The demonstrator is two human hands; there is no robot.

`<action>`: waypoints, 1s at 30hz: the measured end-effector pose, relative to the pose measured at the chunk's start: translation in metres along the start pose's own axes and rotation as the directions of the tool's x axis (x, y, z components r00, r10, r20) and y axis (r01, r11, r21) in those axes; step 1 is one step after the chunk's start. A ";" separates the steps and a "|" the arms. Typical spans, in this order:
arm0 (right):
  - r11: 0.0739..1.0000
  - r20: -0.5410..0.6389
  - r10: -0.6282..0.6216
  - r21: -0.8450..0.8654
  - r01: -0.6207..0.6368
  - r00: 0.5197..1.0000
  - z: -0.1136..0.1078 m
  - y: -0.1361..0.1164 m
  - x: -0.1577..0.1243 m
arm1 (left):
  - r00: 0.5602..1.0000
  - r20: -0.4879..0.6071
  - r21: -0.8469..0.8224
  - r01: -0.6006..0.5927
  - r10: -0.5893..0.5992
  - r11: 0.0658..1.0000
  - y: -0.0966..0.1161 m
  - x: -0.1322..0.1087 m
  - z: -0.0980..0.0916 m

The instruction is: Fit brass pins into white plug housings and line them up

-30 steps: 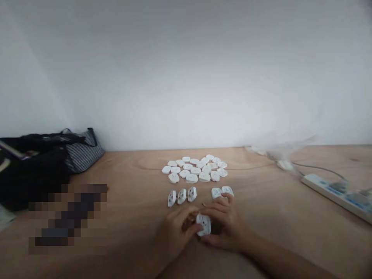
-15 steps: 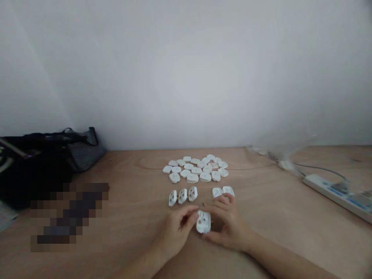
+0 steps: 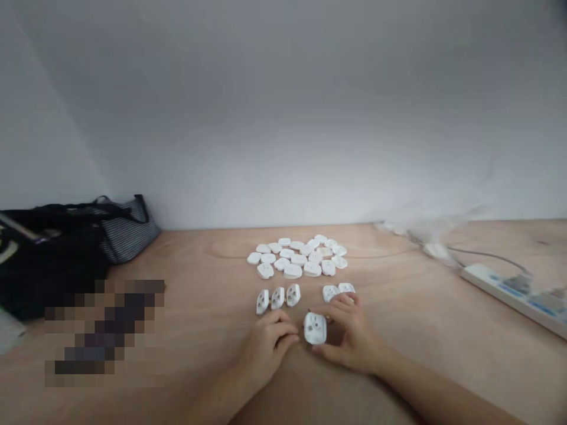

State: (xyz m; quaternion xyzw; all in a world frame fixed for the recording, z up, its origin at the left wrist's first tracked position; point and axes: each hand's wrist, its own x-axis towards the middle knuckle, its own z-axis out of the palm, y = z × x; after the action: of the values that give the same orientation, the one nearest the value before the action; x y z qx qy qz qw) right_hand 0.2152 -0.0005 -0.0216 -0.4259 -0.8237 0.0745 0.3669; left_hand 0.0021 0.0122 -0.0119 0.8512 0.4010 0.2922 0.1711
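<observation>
White plug housing (image 3: 315,329) sits at the near middle, its hollow face and small recesses showing; the right hand (image 3: 354,335) holds it at three o'clock, fingers above and thumb below; the left hand (image 3: 270,342), near nine o'clock of it and apart, has thumb and forefinger narrowly spaced, though I cannot tell whether they pinch anything tiny; three similar pieces (image 3: 277,298) stand on edge at ten to eleven o'clock, two more (image 3: 329,293) lie at one, and a white cluster (image 3: 293,271) spreads towards twelve; a black bag (image 3: 57,254), contents unclear, rests between nine and ten; clear plastic (image 3: 436,230) lies near two, a power strip (image 3: 509,297) at three; all share a wooden table (image 3: 212,289) against a pale wall (image 3: 283,118).
</observation>
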 end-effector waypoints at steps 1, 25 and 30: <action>1.000 -0.001 0.001 0.003 -0.001 1.000 0.000 0.000 0.000 | 1.000 -0.019 -0.013 -0.001 0.001 1.000 0.000 0.000 -0.001; 0.995 0.073 -0.055 0.084 0.049 0.996 0.000 -0.012 0.002 | 0.929 -0.289 -0.116 -0.275 0.233 0.954 0.016 0.000 0.000; 0.993 0.093 -0.050 0.111 0.040 0.994 0.000 -0.014 0.002 | 0.932 -0.267 -0.137 -0.286 0.243 0.948 0.013 0.001 0.001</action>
State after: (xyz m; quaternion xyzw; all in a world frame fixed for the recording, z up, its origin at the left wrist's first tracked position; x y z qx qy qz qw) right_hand 0.2058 -0.0077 -0.0141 -0.3825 -0.8444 0.1313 0.3514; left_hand 0.0109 0.0049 -0.0057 0.8364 0.2734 0.4501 0.1521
